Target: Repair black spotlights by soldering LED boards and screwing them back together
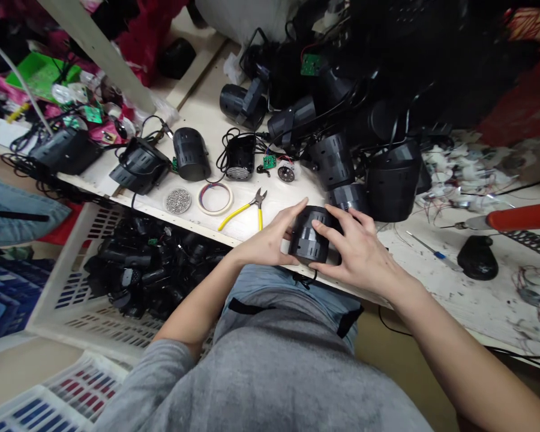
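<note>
A black cylindrical lamp housing [309,237] with vent slots sits at the near edge of the white workbench [459,294]. My left hand [270,240] grips its left side, fingers curled over the top. On its right side rests my right hand [357,249], fingers wrapped across the front. A thin black cord hangs from the housing over the table edge.
Yellow-handled cutters [247,210], a tape roll [215,198] and a dish of small screws [178,200] lie to the left. Several black housings [389,180] crowd behind. A red-handled tool [517,217] and black mouse-shaped object [477,257] lie right. A white crate [72,282] of parts stands below left.
</note>
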A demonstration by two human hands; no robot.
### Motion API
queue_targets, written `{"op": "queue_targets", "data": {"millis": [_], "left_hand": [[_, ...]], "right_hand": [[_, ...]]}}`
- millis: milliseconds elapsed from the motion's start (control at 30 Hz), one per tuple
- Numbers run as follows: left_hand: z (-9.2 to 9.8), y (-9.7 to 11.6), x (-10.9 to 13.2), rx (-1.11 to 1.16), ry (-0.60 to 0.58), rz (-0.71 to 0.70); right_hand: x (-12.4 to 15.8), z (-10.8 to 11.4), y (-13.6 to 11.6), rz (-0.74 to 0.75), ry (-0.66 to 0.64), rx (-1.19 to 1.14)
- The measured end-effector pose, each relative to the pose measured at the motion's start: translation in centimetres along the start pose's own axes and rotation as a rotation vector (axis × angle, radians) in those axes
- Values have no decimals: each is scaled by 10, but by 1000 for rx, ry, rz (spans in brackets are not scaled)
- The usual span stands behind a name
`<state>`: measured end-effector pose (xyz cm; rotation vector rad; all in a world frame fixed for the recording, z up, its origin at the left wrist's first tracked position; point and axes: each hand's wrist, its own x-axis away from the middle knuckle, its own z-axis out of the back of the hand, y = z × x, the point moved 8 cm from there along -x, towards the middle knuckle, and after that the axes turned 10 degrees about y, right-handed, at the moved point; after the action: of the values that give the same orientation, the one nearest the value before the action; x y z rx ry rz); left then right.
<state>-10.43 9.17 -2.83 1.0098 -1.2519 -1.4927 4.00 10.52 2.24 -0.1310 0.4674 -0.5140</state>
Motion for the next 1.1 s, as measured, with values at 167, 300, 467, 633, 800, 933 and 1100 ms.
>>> {"op": "queue_targets", "data": {"millis": [167,300,467,633,800,933,1100], "left_hand": [[6,-9,-3,-13,244,296],[0,-8,-3,-1,364,333],[5,-5,28,130,483,283],[-2,14,59,109,423,156],[-6,19,67,17,368,196],[-11,24,64,-130,345,235],[-14,29,63,-219,422,209]], "right_hand": [[0,-5,-6,8,3,-42],[2,-3,-10,-62,25,-152],[16,0,-6,-489,262,-466],[24,-31,-16,-864,206,-918],[13,-12,-25,-805,326,-787],[13,-1,-30,-737,363,-737],[16,4,-25,-688,374,-706]]}}
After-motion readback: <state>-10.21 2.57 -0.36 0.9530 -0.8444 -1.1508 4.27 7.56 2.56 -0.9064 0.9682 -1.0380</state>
